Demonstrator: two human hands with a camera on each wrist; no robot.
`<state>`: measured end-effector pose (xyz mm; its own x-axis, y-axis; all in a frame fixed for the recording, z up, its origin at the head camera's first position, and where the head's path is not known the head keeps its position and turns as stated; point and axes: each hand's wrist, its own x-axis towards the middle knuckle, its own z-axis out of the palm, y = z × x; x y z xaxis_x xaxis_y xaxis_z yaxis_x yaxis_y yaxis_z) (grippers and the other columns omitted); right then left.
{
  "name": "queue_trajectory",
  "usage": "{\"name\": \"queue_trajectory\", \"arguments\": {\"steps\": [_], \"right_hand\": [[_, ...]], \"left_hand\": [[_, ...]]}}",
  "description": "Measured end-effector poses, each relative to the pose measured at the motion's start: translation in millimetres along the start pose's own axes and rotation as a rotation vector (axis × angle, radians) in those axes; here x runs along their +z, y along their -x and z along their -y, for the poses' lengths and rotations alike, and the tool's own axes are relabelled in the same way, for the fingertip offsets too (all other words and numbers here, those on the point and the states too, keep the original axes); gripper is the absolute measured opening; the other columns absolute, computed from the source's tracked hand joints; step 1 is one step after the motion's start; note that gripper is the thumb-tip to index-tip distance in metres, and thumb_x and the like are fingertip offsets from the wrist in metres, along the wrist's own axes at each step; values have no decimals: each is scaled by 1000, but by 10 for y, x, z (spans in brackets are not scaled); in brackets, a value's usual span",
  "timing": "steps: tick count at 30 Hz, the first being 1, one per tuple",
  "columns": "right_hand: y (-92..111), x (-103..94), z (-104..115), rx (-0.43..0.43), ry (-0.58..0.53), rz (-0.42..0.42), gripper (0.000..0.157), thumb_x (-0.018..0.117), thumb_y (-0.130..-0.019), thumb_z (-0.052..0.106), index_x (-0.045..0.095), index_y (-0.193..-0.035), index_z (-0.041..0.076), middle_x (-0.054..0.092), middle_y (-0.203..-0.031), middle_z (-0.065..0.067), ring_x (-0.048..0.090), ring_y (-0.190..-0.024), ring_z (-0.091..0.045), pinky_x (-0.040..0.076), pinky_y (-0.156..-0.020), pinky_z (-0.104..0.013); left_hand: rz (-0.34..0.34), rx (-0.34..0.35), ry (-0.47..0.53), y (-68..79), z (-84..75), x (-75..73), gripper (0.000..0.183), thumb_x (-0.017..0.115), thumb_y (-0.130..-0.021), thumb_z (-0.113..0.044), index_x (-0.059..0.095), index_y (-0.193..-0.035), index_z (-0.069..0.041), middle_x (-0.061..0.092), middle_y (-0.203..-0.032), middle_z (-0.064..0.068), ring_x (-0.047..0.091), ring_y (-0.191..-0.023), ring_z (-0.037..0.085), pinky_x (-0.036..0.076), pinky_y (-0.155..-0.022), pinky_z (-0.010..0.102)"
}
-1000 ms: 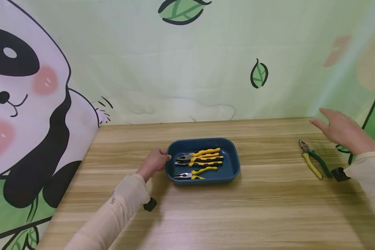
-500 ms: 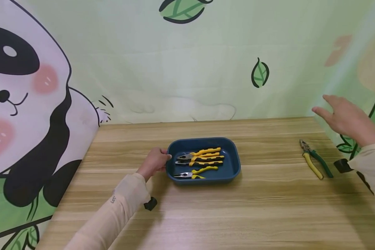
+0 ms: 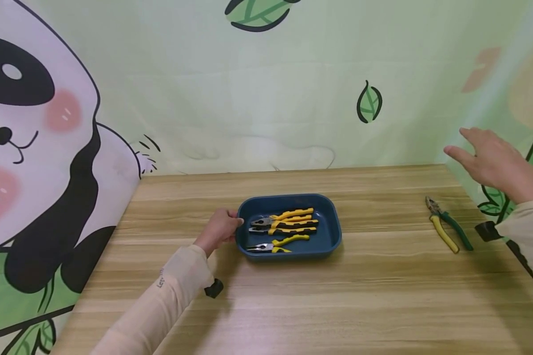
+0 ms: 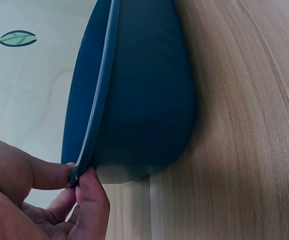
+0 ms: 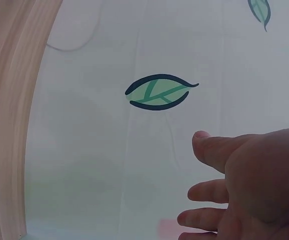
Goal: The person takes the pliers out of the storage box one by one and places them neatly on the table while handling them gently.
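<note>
Through the head view I saw a wood-grain counter (image 3: pixel 320 305), a pale green backdrop (image 3: pixel 284 98) rising along its far edge, a big printed panda (image 3: pixel 49 148) at left, and dark-outlined green leaves (image 3: pixel 369 104).

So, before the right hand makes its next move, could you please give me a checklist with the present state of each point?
1. Left hand on the blue tray: ok, thumb and fingers pinch its rim.
2. Right hand free: ok, it holds nothing.
3. Right hand touching the green-and-yellow pliers: not ok, it is raised apart from them.
4. Loaded pliers inside the rim: ok, none overhangs it.
5. Every pliers in the tray: not ok, the green-and-yellow pliers lie on the table.
6. Jaws of the green-and-yellow pliers fully closed: cannot tell, too small.
</note>
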<state>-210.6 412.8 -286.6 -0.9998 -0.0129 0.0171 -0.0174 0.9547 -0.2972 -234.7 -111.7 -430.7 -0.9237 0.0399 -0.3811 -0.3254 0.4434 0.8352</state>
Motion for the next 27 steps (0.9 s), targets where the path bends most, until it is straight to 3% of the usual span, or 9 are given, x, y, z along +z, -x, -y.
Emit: {"name": "queue_trajectory", "arguments": {"steps": [8, 27], "right_hand": [[-13, 31, 47, -12, -10, 13, 83, 28, -111, 52, 5, -156, -15, 7, -158, -43, 5, -145, -62, 9, -113, -74], [-128, 127, 318, -110, -39, 52, 83, 36, -111, 50, 11, -157, -14, 13, -159, -42, 8, -147, -60, 10, -115, -71]], "left_hand": [[-4, -8, -12, 2, 3, -6, 18, 55, -105, -2, 61, -118, 9, 48, -80, 4, 48, -64, 13, 58, -69, 35], [2, 5, -9, 13, -11, -5, 19, 54, -104, -1, 63, -117, 10, 41, -69, 0, 43, -60, 12, 53, -64, 31]]}}
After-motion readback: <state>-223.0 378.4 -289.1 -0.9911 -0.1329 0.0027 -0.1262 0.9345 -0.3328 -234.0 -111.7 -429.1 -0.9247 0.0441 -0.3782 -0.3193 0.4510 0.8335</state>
